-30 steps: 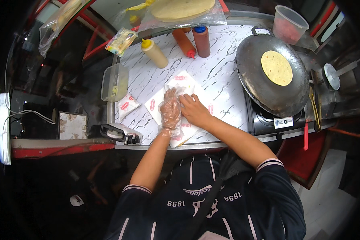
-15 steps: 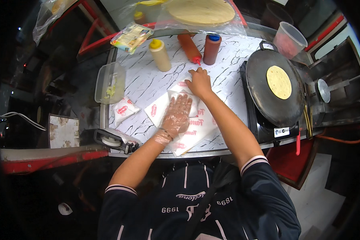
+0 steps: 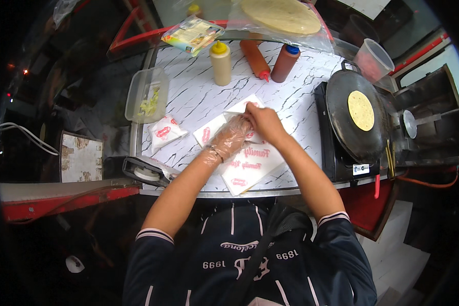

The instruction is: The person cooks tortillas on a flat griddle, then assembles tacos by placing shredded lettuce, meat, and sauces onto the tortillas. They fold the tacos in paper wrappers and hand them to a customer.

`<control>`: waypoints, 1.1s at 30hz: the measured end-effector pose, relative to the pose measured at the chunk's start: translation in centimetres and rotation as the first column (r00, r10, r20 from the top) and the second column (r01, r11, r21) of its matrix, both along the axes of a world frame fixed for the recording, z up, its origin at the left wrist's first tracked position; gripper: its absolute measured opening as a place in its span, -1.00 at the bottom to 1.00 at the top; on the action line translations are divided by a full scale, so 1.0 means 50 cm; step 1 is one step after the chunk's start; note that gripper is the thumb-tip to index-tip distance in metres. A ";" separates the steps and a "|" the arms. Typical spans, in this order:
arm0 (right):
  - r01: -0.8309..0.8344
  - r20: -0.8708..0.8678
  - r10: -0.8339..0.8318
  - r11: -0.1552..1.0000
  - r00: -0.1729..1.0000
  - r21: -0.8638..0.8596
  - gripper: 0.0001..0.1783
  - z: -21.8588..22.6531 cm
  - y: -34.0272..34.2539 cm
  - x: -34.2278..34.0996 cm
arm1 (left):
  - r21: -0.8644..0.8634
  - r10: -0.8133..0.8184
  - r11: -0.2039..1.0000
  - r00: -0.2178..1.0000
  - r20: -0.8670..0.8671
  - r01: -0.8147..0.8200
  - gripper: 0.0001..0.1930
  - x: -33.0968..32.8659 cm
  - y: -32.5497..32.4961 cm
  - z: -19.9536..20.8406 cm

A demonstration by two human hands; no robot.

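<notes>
White thin paper sheets with red print [image 3: 260, 166]: in the middle of the white marble-patterned counter [image 3: 191, 94], under both hands; probably light, soft, easy to tear; better held along the fold, with flat fingers.
Left hand in transparent plastic glove [image 3: 231, 136]: over the paper; wrinkled film, perhaps slippery; whether it pinches, I cannot tell.
Bare right hand [image 3: 266, 123]: fingers bent, near the far fold, touching the glove; their closing is hidden.
Pale-yellow round flatbread [image 3: 361, 111]: right; flat, speckled.

White wrapping paper [image 3: 255, 171] — red-printed, white counter [image 3: 188, 97] — black-veined, yellow flatbread [image 3: 361, 111], black pan [image 3: 353, 142]
</notes>
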State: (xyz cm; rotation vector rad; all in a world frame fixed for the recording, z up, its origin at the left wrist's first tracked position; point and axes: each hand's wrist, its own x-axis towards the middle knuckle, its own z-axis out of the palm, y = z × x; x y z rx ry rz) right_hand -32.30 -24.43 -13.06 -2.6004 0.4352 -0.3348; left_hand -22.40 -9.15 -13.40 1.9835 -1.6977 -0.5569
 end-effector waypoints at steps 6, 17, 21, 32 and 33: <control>0.014 0.093 -0.024 0.994 0.995 0.108 -0.86 -0.026 0.044 -0.065 | -0.279 0.128 0.957 0.977 0.168 -0.078 -0.72 -0.027 0.012 -0.094; -0.238 0.185 0.308 0.916 0.933 -0.324 -0.56 -0.088 0.065 -0.147 | -0.221 0.237 0.960 0.922 0.307 -0.173 -0.69 -0.033 0.077 0.045; -0.205 0.106 0.270 0.888 0.957 -0.411 -0.49 -0.072 0.106 -0.174 | -0.013 0.047 0.999 0.977 0.208 -0.045 -0.63 0.064 -0.029 0.099; 0.151 0.249 -0.329 0.827 0.911 0.541 -0.62 -0.037 0.122 -0.205 | 0.364 -0.198 0.918 0.977 0.082 0.156 -0.01 0.056 -0.052 0.003; 0.208 0.195 -0.394 0.772 0.898 0.601 -0.62 -0.028 0.112 -0.194 | 0.353 -0.154 0.930 0.981 0.121 0.102 0.01 0.030 -0.044 0.003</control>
